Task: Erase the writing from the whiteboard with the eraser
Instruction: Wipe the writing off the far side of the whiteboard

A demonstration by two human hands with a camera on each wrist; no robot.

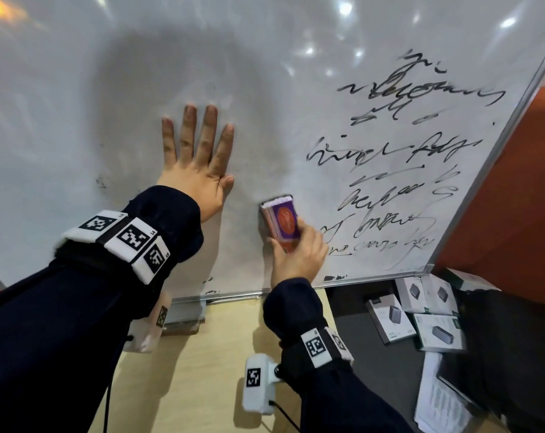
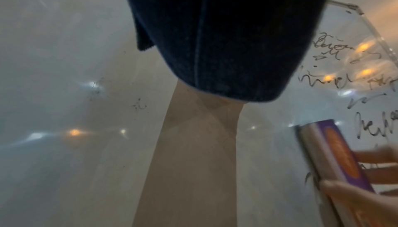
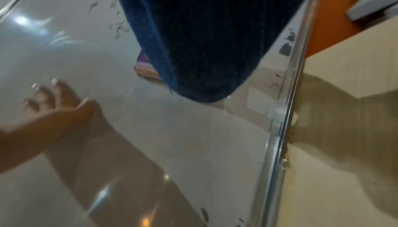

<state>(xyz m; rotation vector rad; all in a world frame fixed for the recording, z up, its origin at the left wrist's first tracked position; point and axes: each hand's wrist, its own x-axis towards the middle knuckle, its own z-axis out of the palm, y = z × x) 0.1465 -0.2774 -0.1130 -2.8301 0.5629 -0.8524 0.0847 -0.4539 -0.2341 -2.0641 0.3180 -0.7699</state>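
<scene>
Orange walling (image 1: 508,195) is seen behind a large whiteboard (image 1: 77,89) that stands on a pale wooden tabletop (image 1: 202,354), its metal frame running along the bottom and right edges. Black handwriting (image 1: 399,170) is spread in several scrawled lines over the right part of the board (too blurred and loose to be read), while the left and middle parts are marked only by grey smears and a few small dark specks.

The left hand (image 1: 199,164) is laid flat against the board near its middle, palm to the surface, the fingers straight and slightly spread, nothing held in it. The eraser (image 1: 282,221), a small block with a purple back and an orange oval on it, is pressed against the board just right of that hand and just left of the lowest lines of writing. It is gripped by the right hand (image 1: 299,257) from below, the thumb on its left edge and the fingers curled round its right side; in the left wrist view the same grip is seen from the side, the eraser's pad against the board.

Dark sleeves and white tagged bands are worn on both wrists. To the right, below the board, several small white product boxes (image 1: 421,310) are lying on a dark surface, with printed paper sheets (image 1: 440,398) beside them.
</scene>
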